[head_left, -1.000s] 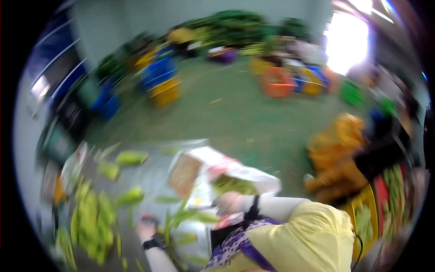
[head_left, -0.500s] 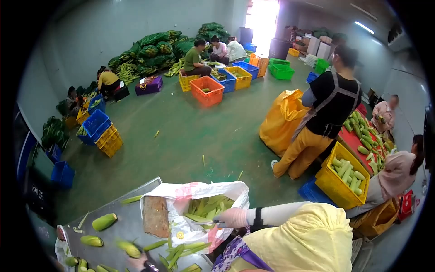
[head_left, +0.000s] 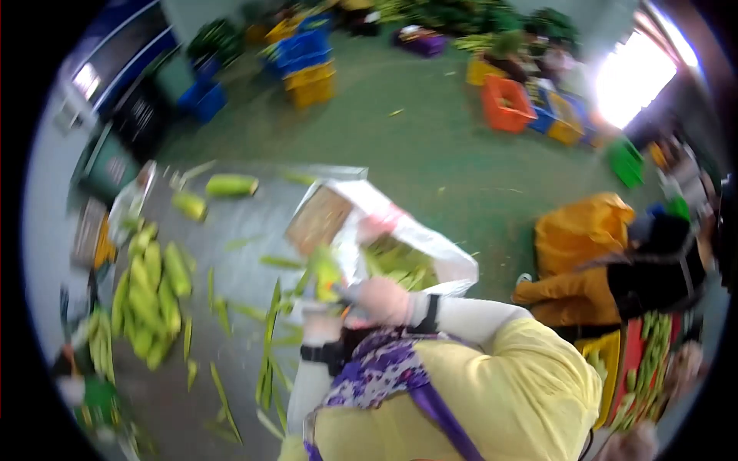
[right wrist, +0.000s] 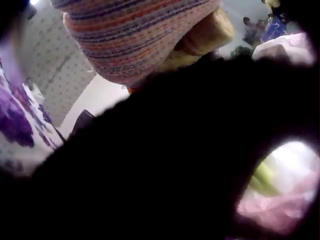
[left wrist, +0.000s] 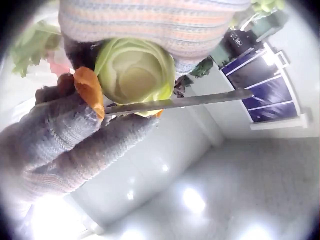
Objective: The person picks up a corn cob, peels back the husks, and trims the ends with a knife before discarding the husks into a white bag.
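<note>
one cob, one knife, two busy hands

head view: the left hand [head_left: 321, 326] is wrapped round one cob [head_left: 326, 273] just above the table [head_left: 246, 223]. its stump faces the right hand [head_left: 382, 300], likely so the blade can reach it. one open bag [head_left: 442, 253] sits alongside, handy for husks [head_left: 396, 265], and two loose cobs [head_left: 231, 184] lie farther off.

left wrist: one knife [left wrist: 190, 101] crosses the cob's end, right fingers curled on its handle.

right wrist: mostly dark, so we cannot tell the fingers here.
</note>
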`<state>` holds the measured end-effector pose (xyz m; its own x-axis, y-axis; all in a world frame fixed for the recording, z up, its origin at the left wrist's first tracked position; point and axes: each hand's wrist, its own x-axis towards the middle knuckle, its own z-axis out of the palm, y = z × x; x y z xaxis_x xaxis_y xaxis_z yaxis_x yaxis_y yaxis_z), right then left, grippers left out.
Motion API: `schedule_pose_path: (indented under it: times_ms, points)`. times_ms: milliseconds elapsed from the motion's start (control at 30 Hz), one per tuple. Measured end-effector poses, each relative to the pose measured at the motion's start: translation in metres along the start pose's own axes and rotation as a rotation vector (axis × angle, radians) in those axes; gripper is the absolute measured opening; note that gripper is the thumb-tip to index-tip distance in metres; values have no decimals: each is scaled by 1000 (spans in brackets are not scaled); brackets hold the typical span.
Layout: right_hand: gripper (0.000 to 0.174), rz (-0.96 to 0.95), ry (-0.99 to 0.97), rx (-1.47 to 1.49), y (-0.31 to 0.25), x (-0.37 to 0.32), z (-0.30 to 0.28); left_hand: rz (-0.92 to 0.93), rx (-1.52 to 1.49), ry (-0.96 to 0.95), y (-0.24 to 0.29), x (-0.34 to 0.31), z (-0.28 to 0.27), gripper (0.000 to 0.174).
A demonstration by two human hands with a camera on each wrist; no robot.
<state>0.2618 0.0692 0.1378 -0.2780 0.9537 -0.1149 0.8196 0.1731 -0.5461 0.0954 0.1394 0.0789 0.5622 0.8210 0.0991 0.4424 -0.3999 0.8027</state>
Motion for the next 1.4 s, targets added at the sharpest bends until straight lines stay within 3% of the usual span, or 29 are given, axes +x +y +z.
schedule_pose_path:
  times_ms: [33, 100, 133, 167, 300, 400, 467, 533, 600, 667, 767, 800, 867, 933, 1000, 1067, 1100, 1200, 1333, 1400]
  points:
    - [62, -61, 86, 48, 6, 1, 10, -68, -720, -121, -31, 2, 12, 47]
    - [60, -114, 248, 142, 14, -2, 18, -151, -1800, -208, -51, 11, 31, 46]
    - [59, -105, 317, 205, 12, -3, 23, -223, -2145, -210, -38, 10, 35, 44]
    - [58, -91, 396, 212, 11, -3, 28, -575, -2013, 125, -8, 8, 26, 43]
    - [59, 49, 234, 278, 8, -2, 17, -605, -1923, 340, -8, 1, 29, 41]
    - [52, -58, 530, 277, 67, 19, 17, -438, -1275, 261, 21, -21, 15, 46]
    - [45, -20, 657, 329, 84, 25, -25, -405, -1659, 23, 12, -38, 12, 56]
    - [35, -5, 687, 190, 100, 20, -40, -591, -2012, -57, 4, -47, 10, 58]
    - [31, 96, 613, 227, 108, 15, -43, -572, -2119, -27, 8, -50, 1, 60]
    - [41, 341, 570, 300, 130, 13, -31, -430, -2228, 20, 5, -53, -3, 65]
    - [48, 432, 288, 34, 167, -1, 7, -318, -2212, 67, 4, -53, -15, 68]
    - [56, 274, 318, -100, 167, -7, 17, -281, -2191, 76, 4, -53, -19, 70]
    - [58, 403, 104, 63, 128, -5, 12, -265, -2191, 38, 12, -51, -22, 71]
    - [59, 246, 96, 161, 84, -14, 5, -361, -2221, 119, 12, -47, -15, 72]
    - [72, -111, 134, 272, 46, -21, 5, -418, -2217, 138, 10, -43, -5, 74]
    - [71, -199, 16, 202, 17, -23, 4, -459, -2142, 169, 8, -39, 6, 74]
    - [69, -230, 51, 108, 8, -25, 3, -490, -2082, 216, 8, -37, 11, 73]
    - [68, -206, 135, 91, 6, -21, 17, -543, -2011, 227, 38, -29, 4, 65]
    - [67, -165, 163, -26, -9, -26, 9, -528, -2080, 144, 31, -34, 9, 63]
    - [62, -108, 101, 67, -8, -23, 5, -556, -2050, 146, 35, -36, 9, 64]
